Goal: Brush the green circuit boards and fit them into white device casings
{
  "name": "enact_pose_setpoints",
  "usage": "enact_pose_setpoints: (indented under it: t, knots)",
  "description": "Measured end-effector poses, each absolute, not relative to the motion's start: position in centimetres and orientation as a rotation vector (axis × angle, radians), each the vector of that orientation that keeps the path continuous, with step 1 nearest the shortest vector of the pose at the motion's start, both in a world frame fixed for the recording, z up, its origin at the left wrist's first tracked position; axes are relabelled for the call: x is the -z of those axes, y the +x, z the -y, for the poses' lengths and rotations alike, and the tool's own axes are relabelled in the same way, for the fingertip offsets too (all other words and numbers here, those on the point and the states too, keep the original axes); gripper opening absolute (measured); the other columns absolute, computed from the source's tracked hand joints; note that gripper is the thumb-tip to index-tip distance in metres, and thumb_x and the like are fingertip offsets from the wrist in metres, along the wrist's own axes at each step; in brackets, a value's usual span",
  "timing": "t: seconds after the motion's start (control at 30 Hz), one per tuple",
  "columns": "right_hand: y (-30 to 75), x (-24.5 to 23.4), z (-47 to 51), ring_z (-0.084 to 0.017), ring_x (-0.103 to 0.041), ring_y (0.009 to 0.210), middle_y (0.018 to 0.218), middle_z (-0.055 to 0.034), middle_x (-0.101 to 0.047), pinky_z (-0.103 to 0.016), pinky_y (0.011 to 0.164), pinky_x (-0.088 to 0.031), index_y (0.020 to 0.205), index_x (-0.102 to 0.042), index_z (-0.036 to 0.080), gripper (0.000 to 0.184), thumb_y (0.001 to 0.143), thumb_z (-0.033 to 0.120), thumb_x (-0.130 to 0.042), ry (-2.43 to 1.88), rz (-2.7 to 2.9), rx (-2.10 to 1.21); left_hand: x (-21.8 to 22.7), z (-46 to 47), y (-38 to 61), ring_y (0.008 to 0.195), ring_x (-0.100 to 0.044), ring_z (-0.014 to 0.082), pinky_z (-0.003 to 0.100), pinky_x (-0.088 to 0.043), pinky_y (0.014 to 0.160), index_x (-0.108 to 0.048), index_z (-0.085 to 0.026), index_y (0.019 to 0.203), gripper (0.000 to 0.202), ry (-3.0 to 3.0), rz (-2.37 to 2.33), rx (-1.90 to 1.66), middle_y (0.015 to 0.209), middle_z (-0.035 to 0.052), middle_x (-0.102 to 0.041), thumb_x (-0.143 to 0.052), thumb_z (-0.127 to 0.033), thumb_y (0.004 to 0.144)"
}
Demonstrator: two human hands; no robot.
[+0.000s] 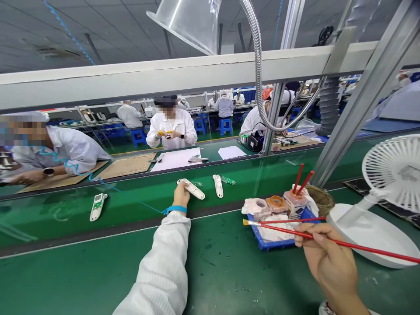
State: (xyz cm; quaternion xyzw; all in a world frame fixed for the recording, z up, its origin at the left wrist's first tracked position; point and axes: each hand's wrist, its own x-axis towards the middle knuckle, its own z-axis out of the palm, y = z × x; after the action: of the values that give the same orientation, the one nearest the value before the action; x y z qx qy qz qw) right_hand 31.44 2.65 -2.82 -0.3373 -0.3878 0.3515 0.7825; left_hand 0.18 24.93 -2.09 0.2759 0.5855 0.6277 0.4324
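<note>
My left hand [181, 196], with a blue band at its wrist, reaches out to the green belt and has its fingers closed on the near end of a white plastic housing [196, 190]. Right of it lies another white housing [218, 186], beside a small green circuit board [228, 180]. A third housing [97, 207], with green board showing in it, lies further left. My right hand [328, 251] pinches a long red paintbrush [288, 231], its bristles pointing left over a blue tray [271, 246]. A second red-handled brush [305, 219] lies over the tray.
In the tray are an orange-rimmed jar [276, 204] and a bottle [295, 202] holding red sticks. A white fan [370, 232] stands at right. A lamp hood [187, 22] on a flexible metal hose [258, 65] hangs overhead. Co-workers sit across the belt.
</note>
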Motion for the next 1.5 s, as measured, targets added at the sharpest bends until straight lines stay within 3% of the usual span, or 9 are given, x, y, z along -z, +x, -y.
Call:
enact_pose_setpoints:
  t: [0.07,0.17,0.3,0.47,0.77,0.97,1.13,1.33,1.5]
  knots:
    - [31.3,2.5,-2.7,-0.017,-0.062,0.06,0.078,-0.0047,-0.067,-0.029,0.051,-0.052,0.072,-0.064,0.021,0.005,0.074,0.017,-0.061,-0.74,0.883,-0.723,1.0,-23.8,-0.1,0.092,-0.059,0.0186,0.038,-0.052,0.076,-0.054,-0.015,0.113,0.031,0.682,-1.3,-1.518,0.111,0.0082,-0.058,-0.053,-0.031,0.087]
    - [31.1,1.4,-2.9,-0.018,-0.063,0.072,0.09,-0.0053,-0.064,-0.029,0.061,-0.055,0.076,-0.066,0.023,0.006,0.075,0.018,-0.063,-0.768,1.021,-0.663,-0.7,-20.7,-0.4,0.083,-0.061,0.0152,0.035,-0.052,0.078,-0.06,-0.014,0.101,0.019,0.698,-1.088,-1.413,0.1,0.0059,-0.063,-0.05,-0.016,0.086]
    - [30.4,-1.0,-3.1,-0.021,-0.062,0.087,0.094,-0.0062,-0.062,-0.031,0.07,-0.056,0.083,-0.066,0.025,0.01,0.078,0.018,-0.061,-0.784,1.306,-0.571,-2.5,-15.4,0.0,0.08,-0.064,0.0167,0.04,-0.051,0.088,-0.064,-0.013,0.088,0.024,0.691,-0.896,-1.256,0.095,0.0049,-0.068,-0.049,-0.002,0.074]
    - [28.8,-4.2,-2.6,-0.019,-0.065,0.083,0.086,-0.0026,-0.067,-0.031,0.073,-0.055,0.085,-0.063,0.027,0.018,0.077,0.011,-0.062,-0.733,1.736,-0.402,-4.6,-10.2,1.2,0.089,-0.065,0.0224,0.042,-0.05,0.089,-0.065,-0.009,0.095,0.021,0.63,-0.756,-0.969,0.096,0.0106,-0.069,-0.054,-0.01,0.077]
    - [27.9,-5.8,-1.2,-0.02,-0.068,0.081,0.083,-0.0015,-0.072,-0.03,0.071,-0.057,0.081,-0.063,0.026,0.016,0.075,0.011,-0.064,-0.801,1.937,-0.367,-5.7,-7.6,2.0,0.072,-0.065,0.0169,0.035,-0.055,0.079,-0.067,-0.007,0.092,0.018,0.647,-0.816,-0.811,0.087,0.011,-0.069,-0.055,-0.014,0.082]
    - [31.4,-7.0,-2.1,-0.02,-0.069,0.076,0.075,-0.0016,-0.071,-0.031,0.07,-0.055,0.076,-0.052,0.025,0.017,0.074,0.023,-0.069,-1.055,1.349,-0.235,-5.7,-7.0,1.3,0.064,-0.064,0.0147,0.035,-0.054,0.08,-0.067,-0.009,0.09,0.015,0.594,-0.816,-0.798,0.073,0.0065,-0.067,-0.056,-0.013,0.08]
    - [34.1,-6.0,-6.1,-0.023,-0.067,0.065,0.069,-0.004,-0.069,-0.031,0.055,-0.049,0.075,-0.054,0.022,0.021,0.075,0.04,-0.065,-1.464,1.527,-0.041,-5.0,-6.4,0.4,0.072,-0.066,0.0175,0.039,-0.051,0.087,-0.065,-0.007,0.099,0.023,0.52,-0.73,-0.769,0.093,0.0111,-0.069,-0.053,-0.012,0.08]
    - [32.0,-3.7,-9.5,-0.018,-0.063,0.057,0.06,0.0001,-0.066,-0.027,0.053,-0.044,0.068,-0.055,0.021,0.016,0.082,0.027,-0.055,-1.515,2.006,-0.044,-4.6,-5.1,0.5,0.082,-0.067,0.0224,0.042,-0.048,0.091,-0.066,-0.008,0.1,0.03,0.406,-0.667,-0.723,0.101,0.0122,-0.069,-0.048,-0.028,0.087]
    - [31.6,-4.6,-8.0,-0.019,-0.065,0.066,0.071,-0.002,-0.069,-0.03,0.062,-0.048,0.078,-0.06,0.022,0.014,0.086,0.028,-0.05,-1.433,2.048,-0.004,-4.7,-4.5,0.2,0.086,-0.067,0.0236,0.042,-0.046,0.094,-0.066,-0.005,0.102,0.034,0.354,-0.676,-0.698,0.096,0.0136,-0.07,-0.045,-0.028,0.089]
